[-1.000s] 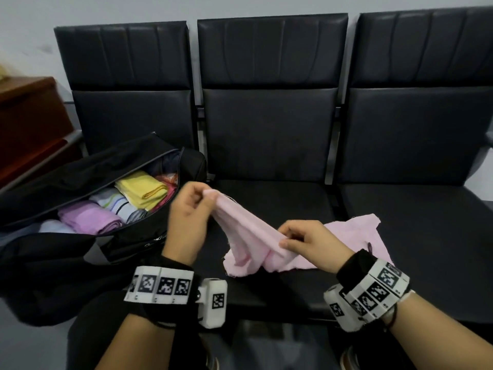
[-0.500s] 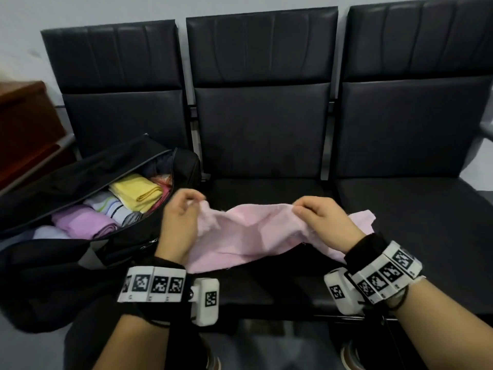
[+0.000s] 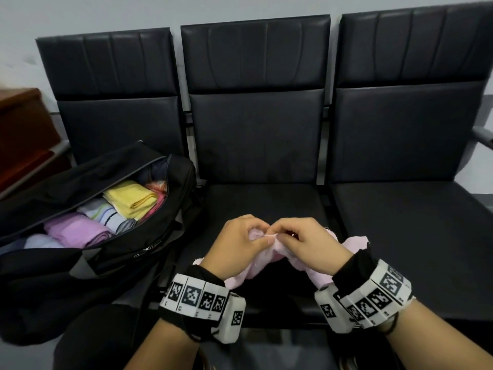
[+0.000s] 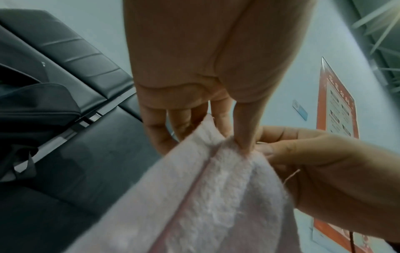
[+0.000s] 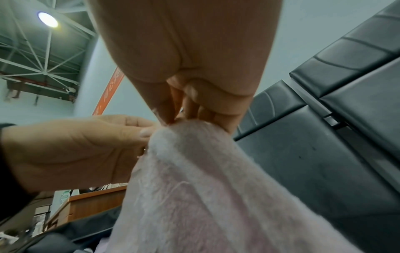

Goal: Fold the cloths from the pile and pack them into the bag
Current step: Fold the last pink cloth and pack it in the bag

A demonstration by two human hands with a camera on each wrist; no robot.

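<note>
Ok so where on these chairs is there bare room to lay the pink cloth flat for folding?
The right seat is bare from the armrest across to the gap beside the middle seat. The middle seat's back half is bare too. Its front is taken by both hands, left hand and right hand, pinching the pink cloth. The left seat is crowded: the open bag fills it.

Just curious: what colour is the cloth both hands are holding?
Pale pink. The cloth shows best in the head view, pinched by the left hand and right hand.

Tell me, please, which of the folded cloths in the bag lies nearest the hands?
The striped cloth, white with green and grey bands; it sits between the yellow cloth, farther back, and the purple cloth, farther left.
</note>
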